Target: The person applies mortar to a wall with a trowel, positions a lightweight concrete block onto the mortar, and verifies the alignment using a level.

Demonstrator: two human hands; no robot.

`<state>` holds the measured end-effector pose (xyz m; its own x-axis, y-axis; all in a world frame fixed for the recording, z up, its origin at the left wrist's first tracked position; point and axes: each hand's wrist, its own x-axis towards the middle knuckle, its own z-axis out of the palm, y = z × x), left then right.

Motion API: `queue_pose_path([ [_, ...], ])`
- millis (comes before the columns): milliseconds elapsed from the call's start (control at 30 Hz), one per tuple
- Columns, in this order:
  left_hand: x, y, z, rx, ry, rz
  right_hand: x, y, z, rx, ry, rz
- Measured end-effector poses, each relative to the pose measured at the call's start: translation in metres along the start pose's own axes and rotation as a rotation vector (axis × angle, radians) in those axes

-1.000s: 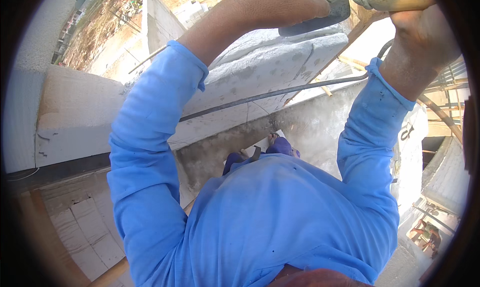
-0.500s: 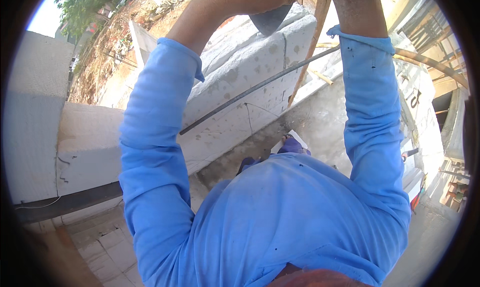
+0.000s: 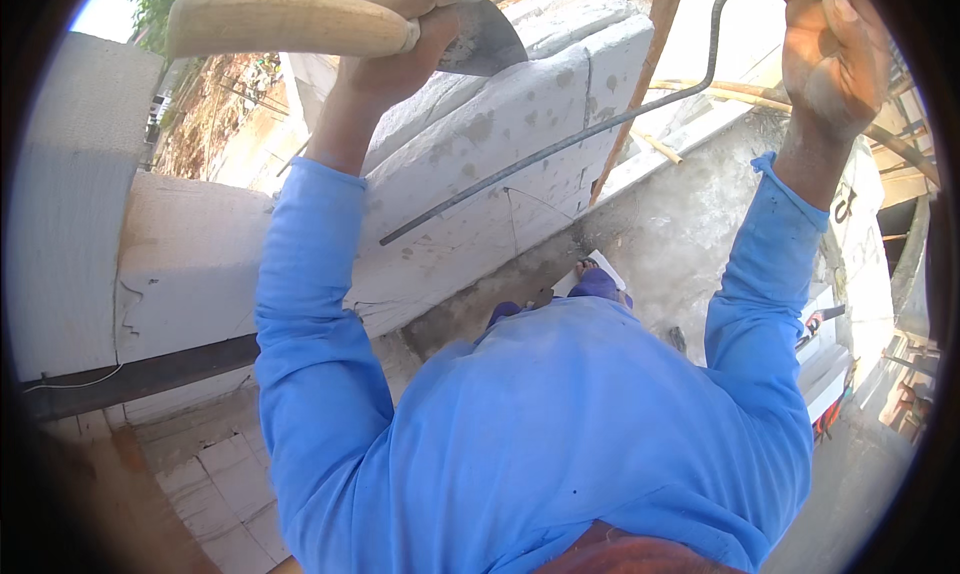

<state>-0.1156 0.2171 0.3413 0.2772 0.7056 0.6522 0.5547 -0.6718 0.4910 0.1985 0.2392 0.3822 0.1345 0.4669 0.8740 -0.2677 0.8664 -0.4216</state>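
Observation:
In my left hand (image 3: 405, 59) is a trowel, gripped where its wooden handle (image 3: 285, 22) meets the grey metal blade (image 3: 487, 42). The handle points left and the blade points right, above the top of a white block wall (image 3: 480, 139). My right hand (image 3: 835, 64) is raised at the upper right, palm showing and fingers apart, with nothing seen in it; some fingertips are cut off by the frame's top. Left of that hand, a bent steel bar (image 3: 570, 144) runs down in front of the wall.
A wooden post (image 3: 650, 64) leans at the wall's right end, near bamboo poles (image 3: 735, 96). Below lies a grey concrete floor (image 3: 690, 209), where my foot (image 3: 590, 267) shows. A tall white block (image 3: 75, 204) stands left. Reddish ground and a tree lie beyond the wall.
My hands have moved apart: the left came down and left, bringing the whole trowel into view. The right swung out to the right, and its palm now shows.

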Motion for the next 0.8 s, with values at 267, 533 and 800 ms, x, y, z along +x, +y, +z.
queue_pose_path([
  [267,-0.063,0.014,-0.011,0.181,0.080,-0.149,-0.070,-0.001,-0.062,-0.149,-0.121,0.308],
  [533,-0.073,0.015,-0.022,0.338,0.024,-0.100,-0.062,0.056,0.113,-0.348,-0.830,0.079],
  [800,-0.117,0.130,-0.060,0.657,-0.435,-0.526,-0.054,0.104,0.122,-0.290,-0.997,0.130],
])
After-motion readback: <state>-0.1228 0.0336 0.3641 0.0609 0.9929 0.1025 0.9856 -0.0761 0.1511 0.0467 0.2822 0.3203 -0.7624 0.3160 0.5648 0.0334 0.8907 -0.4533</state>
